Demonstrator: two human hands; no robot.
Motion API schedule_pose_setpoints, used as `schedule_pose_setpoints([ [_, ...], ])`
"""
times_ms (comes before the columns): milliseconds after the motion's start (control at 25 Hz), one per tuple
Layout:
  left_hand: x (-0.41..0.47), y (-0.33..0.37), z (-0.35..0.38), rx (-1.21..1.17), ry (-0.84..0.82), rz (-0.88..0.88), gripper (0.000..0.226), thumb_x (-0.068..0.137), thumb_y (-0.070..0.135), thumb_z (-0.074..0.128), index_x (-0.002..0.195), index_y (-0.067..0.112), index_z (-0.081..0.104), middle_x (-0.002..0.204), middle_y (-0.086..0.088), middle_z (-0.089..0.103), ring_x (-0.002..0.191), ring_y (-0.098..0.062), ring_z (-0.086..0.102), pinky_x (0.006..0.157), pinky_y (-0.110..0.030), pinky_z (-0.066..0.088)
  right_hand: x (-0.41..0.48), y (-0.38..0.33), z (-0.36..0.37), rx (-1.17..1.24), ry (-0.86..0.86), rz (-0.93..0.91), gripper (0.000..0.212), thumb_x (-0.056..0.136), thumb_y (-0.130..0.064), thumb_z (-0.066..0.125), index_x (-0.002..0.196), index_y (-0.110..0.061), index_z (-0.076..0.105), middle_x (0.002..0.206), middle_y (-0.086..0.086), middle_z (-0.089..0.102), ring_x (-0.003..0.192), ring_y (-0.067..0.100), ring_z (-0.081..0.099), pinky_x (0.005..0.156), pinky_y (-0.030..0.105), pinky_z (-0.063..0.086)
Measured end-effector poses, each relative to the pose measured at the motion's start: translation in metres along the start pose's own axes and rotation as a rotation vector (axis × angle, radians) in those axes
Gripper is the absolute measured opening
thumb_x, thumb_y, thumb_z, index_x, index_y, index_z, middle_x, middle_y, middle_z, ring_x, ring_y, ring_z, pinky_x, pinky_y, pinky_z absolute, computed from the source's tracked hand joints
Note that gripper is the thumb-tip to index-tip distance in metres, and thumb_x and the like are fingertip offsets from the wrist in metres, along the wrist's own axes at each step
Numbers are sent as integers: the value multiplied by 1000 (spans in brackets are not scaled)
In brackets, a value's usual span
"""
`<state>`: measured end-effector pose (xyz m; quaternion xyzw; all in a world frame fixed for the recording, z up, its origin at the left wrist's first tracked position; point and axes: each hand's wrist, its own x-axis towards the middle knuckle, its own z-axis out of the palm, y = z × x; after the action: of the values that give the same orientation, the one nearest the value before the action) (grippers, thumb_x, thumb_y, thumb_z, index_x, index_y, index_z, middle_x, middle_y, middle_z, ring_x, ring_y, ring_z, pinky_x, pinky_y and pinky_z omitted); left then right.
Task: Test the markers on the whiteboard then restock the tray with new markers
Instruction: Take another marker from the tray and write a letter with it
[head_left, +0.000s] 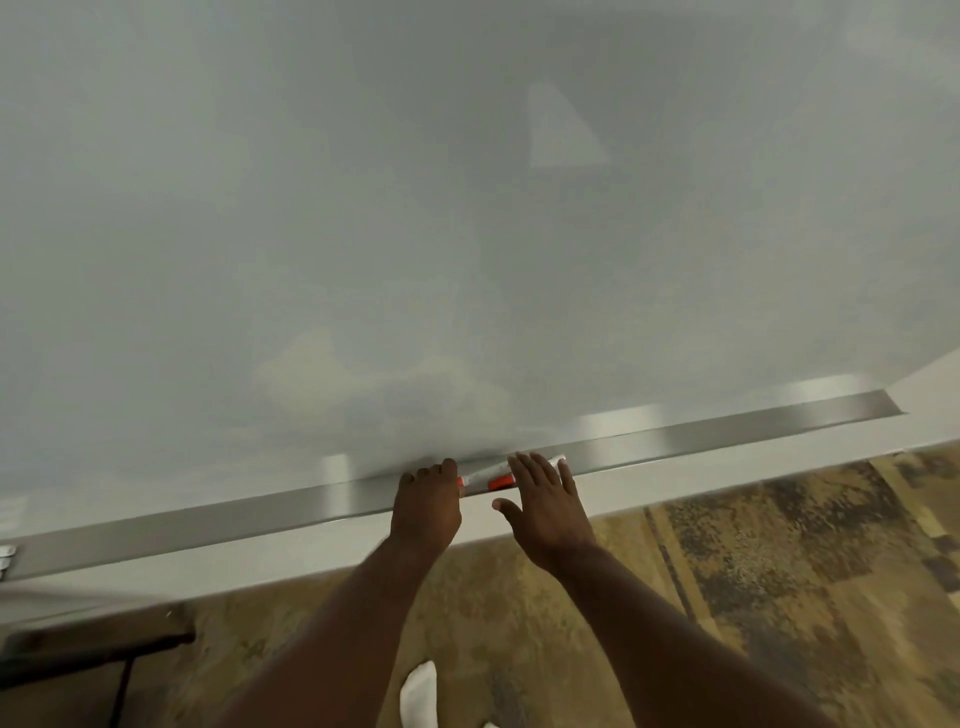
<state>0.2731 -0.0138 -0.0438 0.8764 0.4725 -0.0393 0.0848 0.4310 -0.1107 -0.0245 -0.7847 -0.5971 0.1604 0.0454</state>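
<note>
A large whiteboard (467, 208) fills the upper view, with a long metal tray (727, 431) along its bottom edge. White markers with red caps (483, 475) lie in the tray between my hands. My left hand (426, 504) rests on the tray with its fingers curled at the markers' left end; whether it grips one is hidden. My right hand (545, 499) lies flat with straight fingers over the markers' right part, thumb spread below the tray.
Below the tray runs a white wall strip (675, 483), then a patterned brown floor (779, 571). A dark piece of furniture (78, 649) stands at the lower left. Small white objects (6, 556) sit at the tray's far left. A white sock (418, 691) shows at the bottom.
</note>
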Motion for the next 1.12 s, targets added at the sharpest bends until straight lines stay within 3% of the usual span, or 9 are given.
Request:
schedule_pose_setpoints([
  [160, -20, -15, -10, -11, 93, 30, 19, 76, 14, 71, 87, 16, 56, 66, 0, 64, 58, -21, 63, 60, -34, 48, -5, -11, -3, 8, 98, -65, 60, 107, -45, 35, 160, -24, 15, 168, -3, 14, 155, 17, 2, 120, 38, -12],
  [280, -35, -24, -24, -47, 125, 62, 14, 88, 17, 59, 101, 17, 54, 83, 0, 68, 71, -21, 65, 74, -36, 51, -4, -25, -9, -37, 157, -168, 56, 105, -35, 44, 157, -25, 27, 164, 1, 27, 154, 22, 13, 123, 45, 0],
  [360, -48, -27, -38, -84, 193, 89, 17, 90, 16, 56, 108, 17, 55, 91, -1, 68, 77, -21, 64, 77, -35, 50, -5, -39, -14, -61, 194, -243, 50, 102, -30, 51, 151, -24, 41, 152, 3, 47, 149, 26, 30, 123, 50, 9],
  [440, -62, -28, -53, -143, 243, 118, 24, 89, 11, 55, 113, 14, 57, 98, -4, 66, 81, -23, 62, 74, -34, 50, -6, -55, -18, -62, 246, -327, 42, 97, -24, 54, 139, -22, 54, 130, 3, 61, 133, 26, 49, 122, 49, 18],
  [520, -73, -32, -69, -184, 282, 141, 29, 88, 9, 54, 117, 12, 58, 104, -5, 63, 84, -24, 61, 74, -37, 52, -10, -73, -28, -58, 287, -389, 40, 89, -13, 56, 128, -22, 61, 112, 0, 63, 112, 23, 58, 118, 45, 28],
  [640, -93, -47, -94, -69, 324, 181, 24, 93, 16, 49, 114, 13, 60, 101, -4, 61, 81, -25, 62, 70, -40, 52, -19, -102, -48, 5, 351, -478, 40, 81, -6, 55, 116, -20, 65, 100, 0, 61, 91, 22, 59, 94, 34, 42],
  [840, -131, -81, -146, 61, 351, 203, 22, 98, 28, 42, 109, 15, 56, 97, -3, 65, 76, -22, 63, 68, -38, 52, -39, -150, -85, -27, 448, -631, 40, 73, -9, 52, 108, -21, 66, 88, -2, 61, 78, 20, 57, 73, 32, 35],
  [1000, -150, -108, -182, 35, 404, 190, 28, 101, 35, 38, 102, 15, 57, 87, -2, 67, 70, -23, 63, 65, -39, 52, -45, -189, -113, -72, 511, -699, 34, 88, -21, 34, 99, -21, 66, 77, -3, 56, 68, 22, 54, 67, 34, 34],
  [1120, -162, -135, -210, 37, 448, 178, 38, 104, 44, 33, 99, 15, 58, 83, -2, 66, 68, -21, 60, 65, -37, 51, -49, -218, -133, -122, 529, -696, 28, 89, -18, 46, 107, -27, 64, 77, -5, 58, 67, 20, 54, 65, 30, 28],
])
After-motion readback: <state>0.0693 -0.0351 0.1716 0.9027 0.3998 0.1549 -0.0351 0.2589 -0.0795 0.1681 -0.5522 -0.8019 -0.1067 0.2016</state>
